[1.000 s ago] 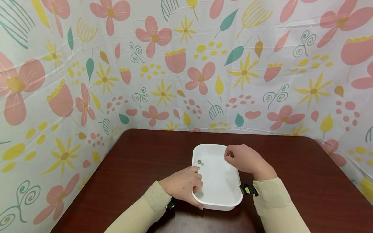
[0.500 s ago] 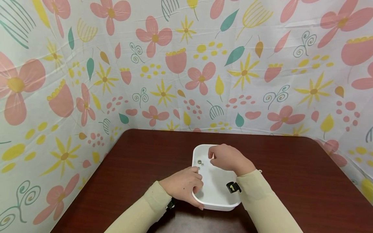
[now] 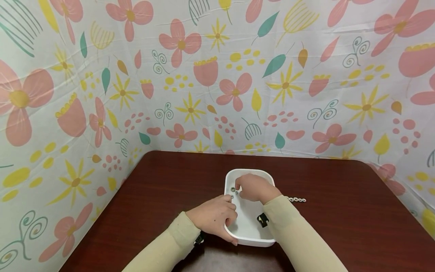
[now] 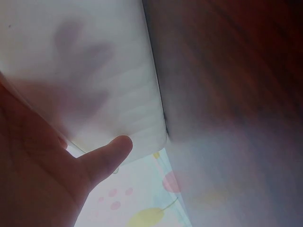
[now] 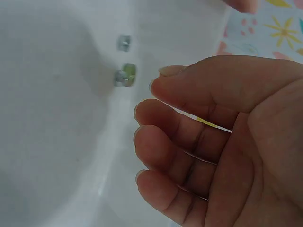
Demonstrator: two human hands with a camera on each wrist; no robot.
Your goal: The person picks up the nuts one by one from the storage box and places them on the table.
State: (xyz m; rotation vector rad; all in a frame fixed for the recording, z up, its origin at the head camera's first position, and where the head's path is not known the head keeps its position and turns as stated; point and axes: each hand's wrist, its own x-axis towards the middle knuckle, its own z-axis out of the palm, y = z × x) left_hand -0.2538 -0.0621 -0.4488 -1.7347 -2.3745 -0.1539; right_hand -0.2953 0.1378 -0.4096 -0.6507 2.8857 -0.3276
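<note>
A white rectangular tray (image 3: 249,211) lies on the dark table. My left hand (image 3: 215,214) grips its near left side, fingers over the rim; in the left wrist view the thumb (image 4: 111,153) lies against the outer wall. Towards the tray's far left are a larger greenish nut (image 3: 232,189) and two smaller silvery nuts (image 3: 236,192). Over them reaches my right hand (image 3: 253,187). The right wrist view shows its fingers (image 5: 156,146) loosely bent, thumb apart from them, nothing between. There the greenish nut (image 5: 129,74) and the silvery nuts (image 5: 124,43) lie just beyond the fingertips.
Right of the tray, a row of several small pale rings (image 3: 297,199) lies on the table (image 3: 183,181), partly hidden by the right forearm. A flower-printed cloth (image 3: 217,75) hangs behind the table and along its left side.
My right hand has moved left from over the tray's right rim to beside the nuts. The row of rings on the table has come into view behind it. My left hand stays on the tray.
</note>
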